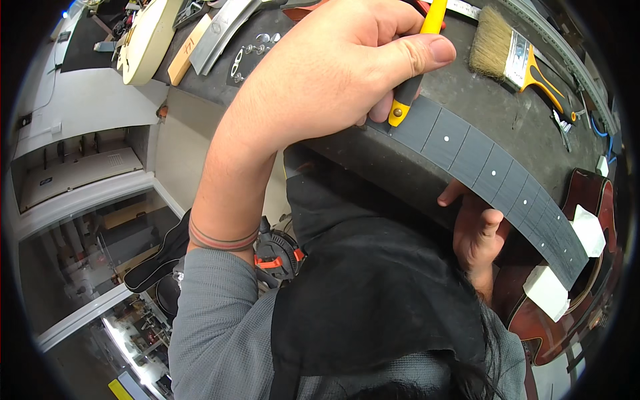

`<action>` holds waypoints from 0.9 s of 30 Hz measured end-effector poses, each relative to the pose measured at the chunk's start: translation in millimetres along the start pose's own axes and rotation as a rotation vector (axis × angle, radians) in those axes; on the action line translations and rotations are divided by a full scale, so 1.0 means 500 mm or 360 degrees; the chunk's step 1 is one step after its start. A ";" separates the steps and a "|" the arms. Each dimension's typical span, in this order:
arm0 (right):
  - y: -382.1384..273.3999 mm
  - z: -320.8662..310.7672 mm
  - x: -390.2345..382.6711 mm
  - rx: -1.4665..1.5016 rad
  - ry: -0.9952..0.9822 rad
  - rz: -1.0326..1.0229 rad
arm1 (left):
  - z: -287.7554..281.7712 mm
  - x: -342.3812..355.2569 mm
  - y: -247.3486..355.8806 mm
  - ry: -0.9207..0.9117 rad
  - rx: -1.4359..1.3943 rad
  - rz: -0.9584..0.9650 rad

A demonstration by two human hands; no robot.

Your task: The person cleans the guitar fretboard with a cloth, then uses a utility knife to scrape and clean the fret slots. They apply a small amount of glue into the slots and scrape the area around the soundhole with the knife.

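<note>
My left hand (333, 80) reaches over the bench, fingers closed around a yellow-and-black cutter knife (400, 110). The knife's narrow tip, with a screw near it, points down at the dark fretboard (460, 143). Thin slots cross this fretboard, and white dots mark it. It runs right to a dark red guitar body (533, 328), where white pads (548, 293) lie on both sides of its end. By the near edge of the neck is my right hand (477, 233), thumb and a finger apart. The neck hides its other fingers.
A wide paintbrush (517, 60) lies on the dark bench (440, 103). Toward the far left are a wooden block (190, 52), a metal bar (227, 33) and a cream guitar body (150, 37). A black machine with orange parts (279, 257) stands below, near my left arm.
</note>
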State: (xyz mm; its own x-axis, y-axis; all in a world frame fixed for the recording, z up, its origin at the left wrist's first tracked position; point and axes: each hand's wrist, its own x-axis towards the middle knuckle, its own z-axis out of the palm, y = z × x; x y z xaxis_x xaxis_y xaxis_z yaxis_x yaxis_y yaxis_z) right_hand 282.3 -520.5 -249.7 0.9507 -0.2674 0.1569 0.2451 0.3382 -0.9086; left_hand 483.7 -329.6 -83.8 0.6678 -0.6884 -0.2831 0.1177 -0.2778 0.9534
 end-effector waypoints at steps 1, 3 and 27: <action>0.001 0.000 0.000 0.0002 0.0009 0.0004 | -0.001 0.001 -0.003 -0.0014 -0.0008 0.0042; 0.002 -0.001 0.000 0.0000 0.0017 -0.0001 | 0.001 -0.003 0.011 -0.0006 -0.0014 0.0098; -0.039 0.032 0.013 0.0369 0.0217 0.0307 | 0.017 -0.056 -0.092 0.0528 0.0393 0.1040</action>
State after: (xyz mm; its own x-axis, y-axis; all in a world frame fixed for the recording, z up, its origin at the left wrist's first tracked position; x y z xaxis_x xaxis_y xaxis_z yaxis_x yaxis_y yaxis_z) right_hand 287.0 -514.5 -224.8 0.9535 -0.2915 -0.0770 0.1145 0.5865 -0.8018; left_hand 453.3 -303.2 -120.5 0.7351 -0.5379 0.4126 -0.5177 -0.0524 0.8540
